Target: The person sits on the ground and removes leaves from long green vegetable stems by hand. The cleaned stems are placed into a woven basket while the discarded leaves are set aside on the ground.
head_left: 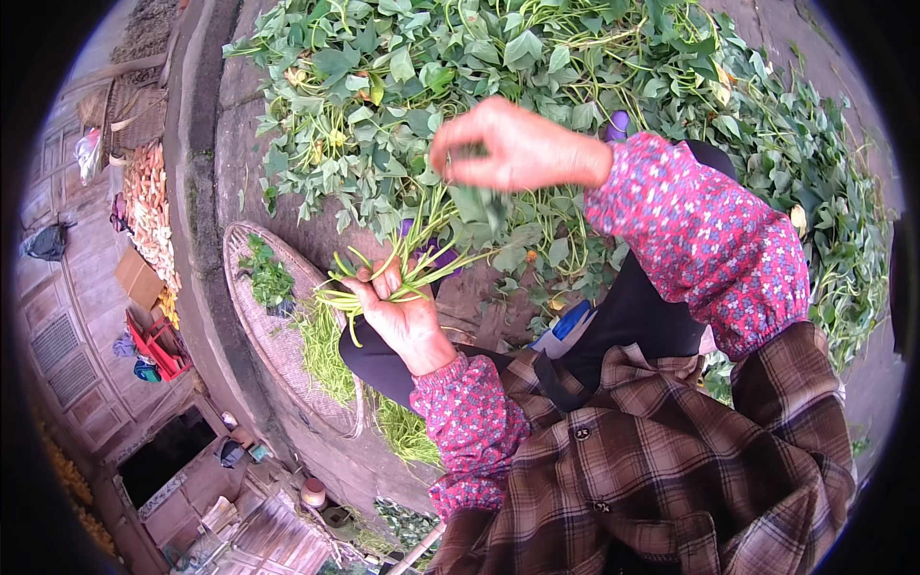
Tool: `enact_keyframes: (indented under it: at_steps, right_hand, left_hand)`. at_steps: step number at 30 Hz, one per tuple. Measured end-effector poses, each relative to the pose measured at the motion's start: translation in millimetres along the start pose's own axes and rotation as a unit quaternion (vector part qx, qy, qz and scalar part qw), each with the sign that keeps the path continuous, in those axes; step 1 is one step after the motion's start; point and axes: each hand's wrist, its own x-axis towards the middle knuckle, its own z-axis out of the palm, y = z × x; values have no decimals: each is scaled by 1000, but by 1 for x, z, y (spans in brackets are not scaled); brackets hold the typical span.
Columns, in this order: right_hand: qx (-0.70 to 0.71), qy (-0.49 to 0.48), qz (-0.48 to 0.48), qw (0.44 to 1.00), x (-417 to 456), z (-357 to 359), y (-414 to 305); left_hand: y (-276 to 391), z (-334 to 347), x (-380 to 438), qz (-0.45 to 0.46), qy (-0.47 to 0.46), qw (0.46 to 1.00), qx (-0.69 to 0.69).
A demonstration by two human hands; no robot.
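Observation:
My left hand (pixel 406 316) is closed around a bundle of green leaf stems (pixel 424 266), whose cut ends poke out past the thumb. Above it and to the right, my right hand (pixel 496 147) is blurred by motion, its fingers curled. Green shows between those fingers, and blurred leaves (pixel 481 208) hang just below; whether the hand grips them is unclear. Beneath both hands spreads a large heap of leafy green vines (pixel 402 108), apparently sweet potato.
At the left, a shallow woven basket (pixel 280 338) holds stripped stems (pixel 327 352) and a small leafy bunch (pixel 266 273). More stems (pixel 406 431) lie beside it. A stone ledge (pixel 198 180) runs past it. Beyond are piled corn cobs (pixel 147 208), a cardboard box (pixel 139 278) and a red chair (pixel 157 345).

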Motion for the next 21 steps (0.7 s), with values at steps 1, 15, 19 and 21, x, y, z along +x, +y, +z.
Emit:
enact_keyframes:
  at_steps: [1,15,19,21]
  right_hand:
    - [4,-48,-25,999,-2,10,-2]
    - [-103,-194,12,976,-21,36,4]
    - [-8,-104,106,989,-10,37,5]
    - [48,-46,150,986,-6,35,8]
  left_hand:
    - [-2,0,-1,-5,3,1000,-7]
    - [2,18,-8,7,11,998,-61]
    - [-3,25,-9,11,50,998,-44]
    - [-6,31,-7,28,98,995,1]
